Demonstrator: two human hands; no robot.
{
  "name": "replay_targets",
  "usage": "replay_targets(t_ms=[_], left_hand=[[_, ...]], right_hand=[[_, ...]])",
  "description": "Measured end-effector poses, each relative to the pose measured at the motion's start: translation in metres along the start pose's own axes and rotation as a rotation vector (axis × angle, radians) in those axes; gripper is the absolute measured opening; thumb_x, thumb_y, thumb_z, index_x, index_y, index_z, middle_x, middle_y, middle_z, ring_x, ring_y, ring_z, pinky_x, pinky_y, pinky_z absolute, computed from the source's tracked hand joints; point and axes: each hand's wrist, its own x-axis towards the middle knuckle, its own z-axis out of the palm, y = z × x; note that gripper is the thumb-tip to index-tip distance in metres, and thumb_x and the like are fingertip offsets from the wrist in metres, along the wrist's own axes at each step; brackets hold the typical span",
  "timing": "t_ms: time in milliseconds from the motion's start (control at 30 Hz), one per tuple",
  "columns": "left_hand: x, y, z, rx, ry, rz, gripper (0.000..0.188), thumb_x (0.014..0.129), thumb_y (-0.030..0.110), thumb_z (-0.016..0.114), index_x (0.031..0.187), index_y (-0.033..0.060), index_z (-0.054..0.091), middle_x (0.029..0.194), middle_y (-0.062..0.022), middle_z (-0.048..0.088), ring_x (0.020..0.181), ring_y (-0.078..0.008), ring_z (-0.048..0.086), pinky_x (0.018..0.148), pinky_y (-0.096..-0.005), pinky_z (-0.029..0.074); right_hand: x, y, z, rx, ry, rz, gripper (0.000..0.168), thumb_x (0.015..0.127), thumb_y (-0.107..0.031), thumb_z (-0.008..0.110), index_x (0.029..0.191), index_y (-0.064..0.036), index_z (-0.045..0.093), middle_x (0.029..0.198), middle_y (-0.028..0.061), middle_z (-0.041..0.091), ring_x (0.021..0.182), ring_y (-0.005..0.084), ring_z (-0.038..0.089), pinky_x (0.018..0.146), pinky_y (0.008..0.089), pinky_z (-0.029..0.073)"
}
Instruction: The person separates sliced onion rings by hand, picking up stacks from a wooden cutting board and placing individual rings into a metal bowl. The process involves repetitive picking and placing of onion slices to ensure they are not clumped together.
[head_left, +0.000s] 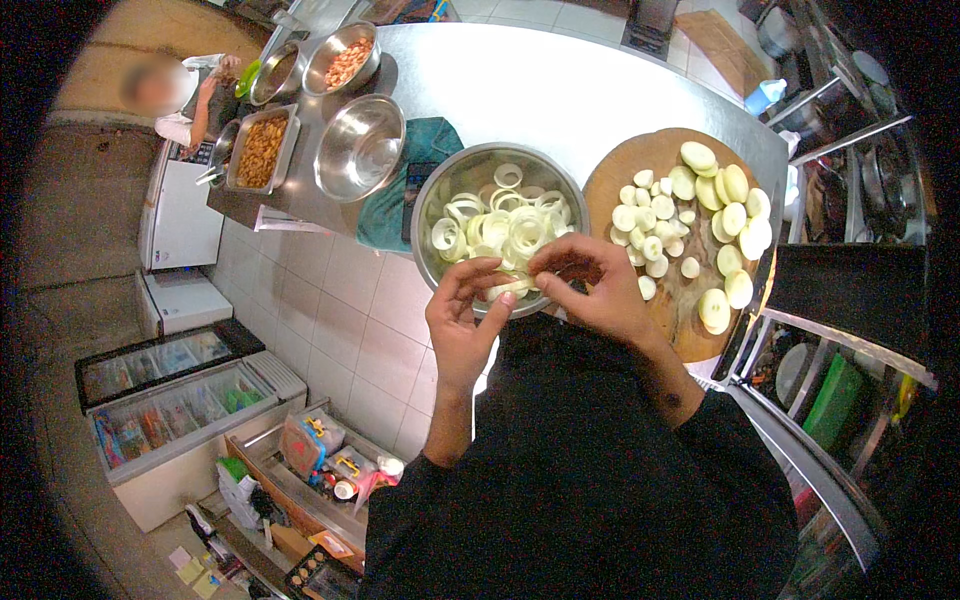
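Both hands are over the near rim of a steel bowl (429, 225) full of loose pale onion rings (495, 225). Between thumb and fingers, my left hand (465, 322) pinches an onion slice (511, 288). The fingertips of my right hand (600, 289) grip the same slice from the other side. A round wooden chopping board (679, 337) stands right of the bowl. On it lie thick onion slices (731, 219) along the right side and small onion cores (651, 217) nearer the bowl.
A phone (420, 195) rests on a green cloth (382, 217) left of the bowl. Further along the steel table (525, 75) are a steel basin (360, 146), a bowl of reddish pieces (349, 64) and a tray of brown food (259, 150). Another person (187, 97) is at the far end.
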Motion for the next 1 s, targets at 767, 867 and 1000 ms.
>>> replay_targets(t_ms=[767, 867, 1000], left_hand=[[0.000, 0.003, 0.008, -0.035, -0.002, 0.007, 0.041, 0.089, 0.002, 0.079, 0.126, -0.0002, 0.062, 0.118, -0.0107, 0.071, 0.106, -0.0162, 0.069, 0.093, -0.0295, 0.054], [0.001, 0.004, 0.007, -0.028, -0.043, -0.049, 0.038, 0.090, 0.002, 0.079, 0.124, -0.0009, 0.063, 0.112, -0.0102, 0.072, 0.103, -0.0148, 0.069, 0.093, -0.0288, 0.054], [0.003, -0.006, 0.007, -0.089, -0.076, -0.060, 0.030, 0.091, 0.006, 0.080, 0.117, -0.0015, 0.067, 0.105, -0.0072, 0.073, 0.098, -0.0130, 0.069, 0.091, -0.0278, 0.054]], right_hand=[[-0.004, -0.007, 0.011, -0.436, -0.083, -0.242, 0.016, 0.091, -0.004, 0.069, 0.103, 0.000, 0.060, 0.090, 0.0163, 0.064, 0.080, 0.0306, 0.068, 0.071, 0.0385, 0.054], [-0.004, -0.006, 0.011, -0.450, -0.082, -0.227, 0.018, 0.092, -0.009, 0.068, 0.104, -0.001, 0.058, 0.089, 0.0211, 0.063, 0.082, 0.0411, 0.068, 0.071, 0.0454, 0.055], [-0.005, 0.001, 0.012, -0.478, -0.072, -0.218, 0.018, 0.090, -0.005, 0.070, 0.102, 0.000, 0.058, 0.089, 0.0176, 0.062, 0.080, 0.0324, 0.067, 0.070, 0.0401, 0.053]])
